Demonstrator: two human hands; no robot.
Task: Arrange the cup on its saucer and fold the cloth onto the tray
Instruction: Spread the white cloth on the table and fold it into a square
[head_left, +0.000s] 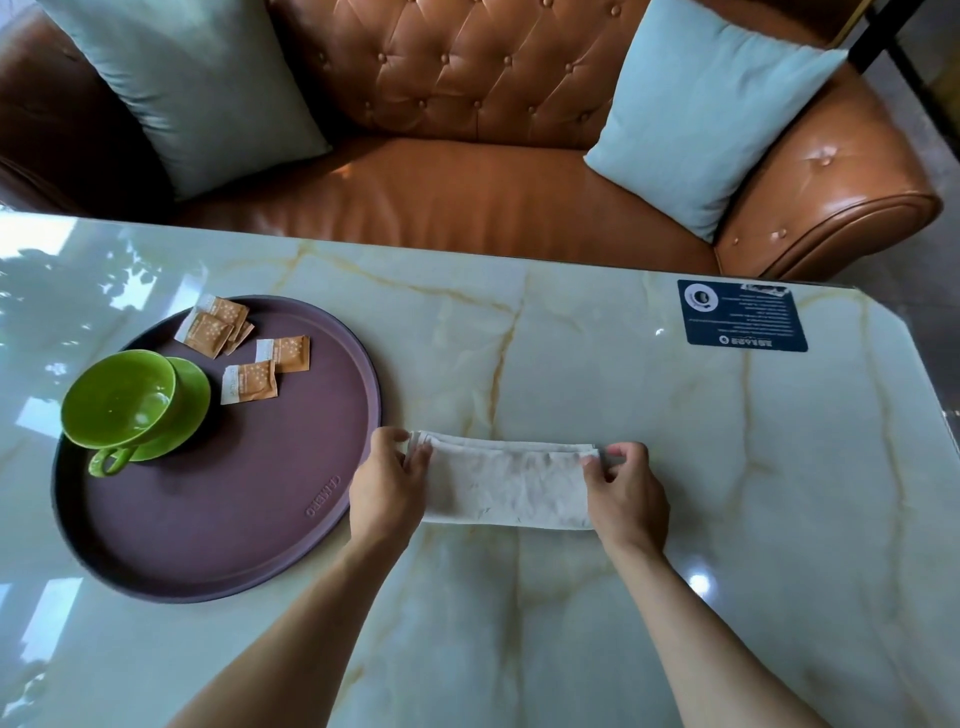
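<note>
1. Round purple-brown tray (218, 540) at left on the marble table (675, 467). Holds a green cup (122, 397), a green saucer (189, 395) and orange-and-white sachets.
2. Cup sits on the saucer at the tray's left part, tilted toward the near left, looks empty; handle (106, 461) points near.
3. Sachets: a small stack (213, 325) at the tray's far side, two more (283, 354) and (248, 382) just right of the saucer, flat, slightly overlapping each other.
4. White cloth (506, 486) lies on the table just right of the tray, not on it. Folded into a long strip running left-right, layered edges showing along the far side.
5. Left hand (387, 483) at the cloth's left end, beside the tray rim; fingers curled, pinching the layered far-left corner.
6. Right hand (626, 491) at the cloth's right end; thumb and fingers closed on the far-right corner.
7. Cloth spans between the two hands, both gripping it.
8. Dark blue card (742, 315) flat on the table's far right, text unreadable.
9. Beyond the table: brown tufted leather sofa (467, 156) with two pale blue cushions, left (182, 88) and right (711, 119).
</note>
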